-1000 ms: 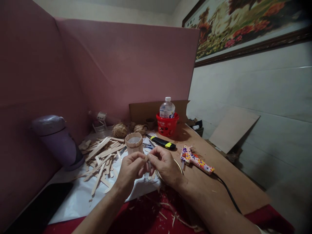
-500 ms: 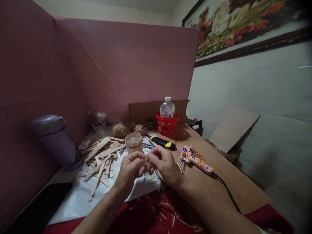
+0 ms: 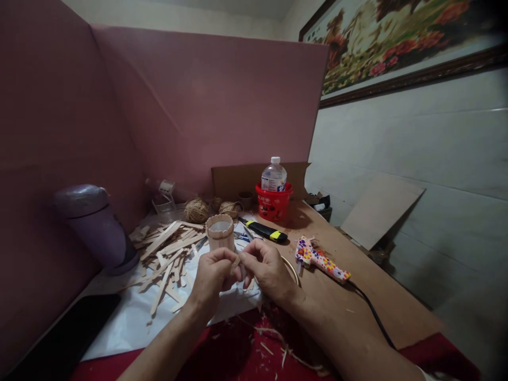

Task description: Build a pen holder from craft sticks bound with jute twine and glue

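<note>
My left hand and my right hand meet in front of me, thumbs and forefingers pinched together. Whatever sits between the fingertips is small and mostly hidden, so I cannot make it out. Just beyond them stands a cup faced with upright wooden sticks, its top edge scalloped. A heap of flat craft sticks lies left of my left hand. Partly covered by my right hand is a gold-coloured ring. A black and yellow utility knife rests behind my right hand.
A flowered glue gun with a black cord lies at right. Twine balls, a red bucket holding a plastic bottle, and a purple tumbler stand farther back. A dark flat object sits front left. Scraps litter the red cloth.
Both hands stay pinched together in nearly the same place, with small finger movements. The whole view has shifted slightly.
</note>
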Available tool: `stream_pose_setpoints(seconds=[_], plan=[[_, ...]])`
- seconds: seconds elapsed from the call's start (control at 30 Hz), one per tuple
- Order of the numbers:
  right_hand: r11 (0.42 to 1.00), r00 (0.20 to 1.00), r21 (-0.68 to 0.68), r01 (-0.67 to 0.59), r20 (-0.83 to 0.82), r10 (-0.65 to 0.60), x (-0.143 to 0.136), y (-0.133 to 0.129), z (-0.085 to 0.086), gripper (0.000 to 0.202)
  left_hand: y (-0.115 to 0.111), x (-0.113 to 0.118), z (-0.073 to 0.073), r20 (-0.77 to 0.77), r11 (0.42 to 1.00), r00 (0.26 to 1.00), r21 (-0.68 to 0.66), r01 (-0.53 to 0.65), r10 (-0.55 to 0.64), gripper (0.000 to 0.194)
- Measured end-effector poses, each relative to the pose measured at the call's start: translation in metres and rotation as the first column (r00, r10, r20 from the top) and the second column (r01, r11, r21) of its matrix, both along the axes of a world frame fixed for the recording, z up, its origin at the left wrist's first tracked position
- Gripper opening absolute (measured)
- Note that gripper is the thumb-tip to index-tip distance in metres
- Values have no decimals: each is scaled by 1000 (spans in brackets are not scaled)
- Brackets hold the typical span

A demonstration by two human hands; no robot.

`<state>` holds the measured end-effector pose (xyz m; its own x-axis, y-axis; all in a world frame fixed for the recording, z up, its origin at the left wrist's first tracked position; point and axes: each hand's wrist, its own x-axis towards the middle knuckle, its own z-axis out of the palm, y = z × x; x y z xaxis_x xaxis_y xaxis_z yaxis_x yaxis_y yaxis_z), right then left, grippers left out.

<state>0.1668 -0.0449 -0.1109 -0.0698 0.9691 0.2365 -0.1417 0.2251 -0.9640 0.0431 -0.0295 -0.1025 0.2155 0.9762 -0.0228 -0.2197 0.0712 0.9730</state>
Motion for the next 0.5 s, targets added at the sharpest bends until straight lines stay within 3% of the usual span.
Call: stream_pose_setpoints(seconds=[0.2,0.3,0.4,0.5], plan=[[992,987,-13,123,-102,-124,10,12,-2,18,-1,-2,0,-3,986,993,117,121,-122,11],[998,991,-7,63,-119,-63,10,14,-2,24,1,-4,-4,0,976,991,175,128,-130,17],[999,995,8,31,-93,-30,9,12,-2,26,2,-4,-5,-51,971,996,222,88,-78,17],[997,996,19,73,-44,-72,9,11,-2,25,1,-4,-5,-152,933,986,359,-3,62,11]])
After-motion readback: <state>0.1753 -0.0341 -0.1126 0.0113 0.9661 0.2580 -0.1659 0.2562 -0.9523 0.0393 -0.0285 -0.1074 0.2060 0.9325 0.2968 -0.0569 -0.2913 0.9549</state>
